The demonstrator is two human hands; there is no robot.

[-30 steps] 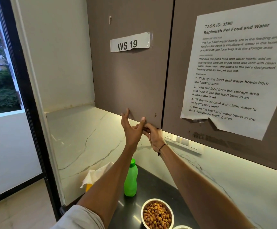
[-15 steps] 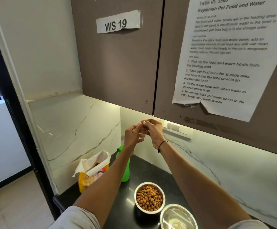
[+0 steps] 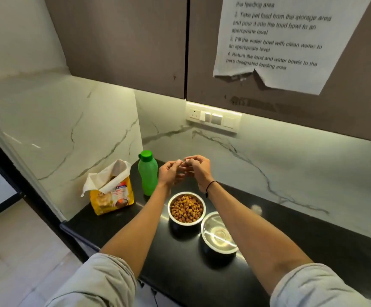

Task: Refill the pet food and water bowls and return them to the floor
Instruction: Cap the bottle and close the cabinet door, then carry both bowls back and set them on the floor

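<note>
A steel food bowl (image 3: 169,209) heaped with brown kibble stands on the black countertop (image 3: 295,231). Touching its right side is a steel water bowl (image 3: 202,229) holding clear water. My left hand (image 3: 169,173) and my right hand (image 3: 199,170) hover together above and behind the food bowl, fingers curled and fingertips pinched against each other. I see nothing held in them. A green water bottle (image 3: 148,173) with its cap on stands just left of my left hand. An opened yellow pet food bag (image 3: 111,196) stands in the left corner.
Brown wall cabinets (image 3: 124,41) hang overhead with doors shut, and a printed task sheet (image 3: 279,41) is taped on the right door. A switch and socket panel (image 3: 213,118) sits on the marble backsplash. The counter's left end drops to a tiled floor (image 3: 13,251).
Both hands have come down from the cabinet door's lower edge to just above the food bowl, staying together. My view has tilted down, bringing the counter and both bowls into sight.
</note>
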